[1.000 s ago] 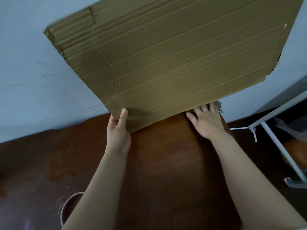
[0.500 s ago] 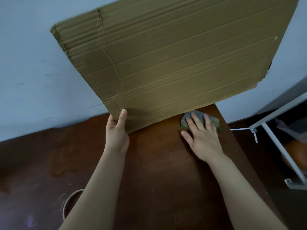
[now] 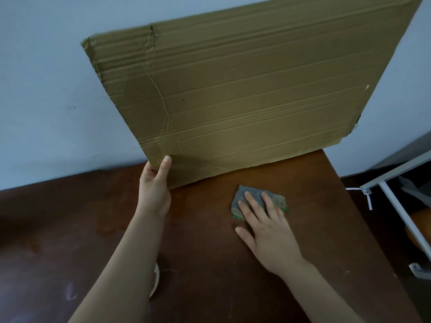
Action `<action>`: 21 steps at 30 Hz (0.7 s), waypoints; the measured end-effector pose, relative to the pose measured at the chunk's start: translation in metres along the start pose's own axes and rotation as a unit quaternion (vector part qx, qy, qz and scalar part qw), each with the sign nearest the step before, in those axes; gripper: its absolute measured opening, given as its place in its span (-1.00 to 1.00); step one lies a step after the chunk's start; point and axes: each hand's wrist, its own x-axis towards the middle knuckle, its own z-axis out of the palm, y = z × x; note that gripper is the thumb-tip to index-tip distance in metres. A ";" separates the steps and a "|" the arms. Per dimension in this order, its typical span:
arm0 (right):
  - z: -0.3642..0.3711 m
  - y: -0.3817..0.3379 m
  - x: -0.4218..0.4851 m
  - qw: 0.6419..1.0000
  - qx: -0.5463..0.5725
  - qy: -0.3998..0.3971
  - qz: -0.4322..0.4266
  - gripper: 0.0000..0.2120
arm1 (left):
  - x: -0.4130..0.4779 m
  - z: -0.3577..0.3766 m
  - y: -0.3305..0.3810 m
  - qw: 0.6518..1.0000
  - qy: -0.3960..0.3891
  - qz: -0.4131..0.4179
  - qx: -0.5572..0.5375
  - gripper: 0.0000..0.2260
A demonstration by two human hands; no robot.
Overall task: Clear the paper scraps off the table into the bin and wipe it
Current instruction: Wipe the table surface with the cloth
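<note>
- A pale ring (image 3: 156, 278), perhaps a roll of tape, lies on the desk (image 3: 210, 264) at 7 o'clock. The left forearm hides most of it.
- The right hand (image 3: 268, 229) lies flat at 4 o'clock from the middle of the view. It grasps nothing: the fingers are straight and spread and press down on the cloth (image 3: 255, 190), the thumb out to the side on bare wood. A flat palm spreads the load, which suits a wiping stroke, as I judge it.
- The cloth is a folded grey pad with a green edge showing at its near side. It lies on the right half of the desk, near the cardboard's lower edge but apart from it. Its long axis runs roughly 9 to 3 o'clock, and the fingers cross it pointing to 11.
- The left hand (image 3: 155, 185), at 9 o'clock from the cloth, grips the lower left corner of the cardboard sheet (image 3: 245, 94), thumb upright on the near face and the other fingers hidden behind.
- The sheet is tipped up on edge, its lower edge rising from 8 to 2 o'clock, probably to bare the wood beneath for the cloth. Whether that edge touches the desk I cannot tell.
- No scraps show plainly, and the bin is out of view.
- A white frame (image 3: 395, 206) stands off the desk at 3 o'clock.
- Behind it all is the pale wall (image 3: 46, 89).
</note>
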 end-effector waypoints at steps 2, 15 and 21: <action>-0.004 0.000 0.021 1.000 0.016 0.000 -0.010 -0.17 | 0.002 -0.007 0.004 1.000 0.000 -0.001 0.008 -0.88; 0.023 -0.077 -0.010 0.997 -0.009 -0.023 -0.078 -0.41 | 0.020 -0.050 0.019 0.999 -0.008 0.004 0.037 -0.87; 0.005 -0.086 0.042 0.997 0.007 -0.008 -0.079 -0.21 | 0.027 -0.059 0.020 0.999 -0.008 -0.001 0.054 -0.88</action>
